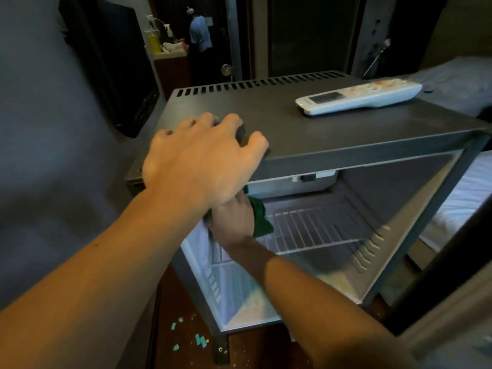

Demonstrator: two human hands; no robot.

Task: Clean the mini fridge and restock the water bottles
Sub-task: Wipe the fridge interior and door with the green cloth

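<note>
Where the left hand [202, 161] overlaps, right hand [234, 225] and cloth [262, 217] are half-hidden.

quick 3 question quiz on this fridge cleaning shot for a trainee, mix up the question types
1. Multiple choice: what does the right hand grip inside the mini fridge? A) a green cloth B) a water bottle C) a spray can
2. True or false: water bottles stand on the wire shelf.
3. Fill in: the left hand rests on the fridge's ____, where a white remote also lies.
Key: 1 A; 2 false; 3 top.
</note>
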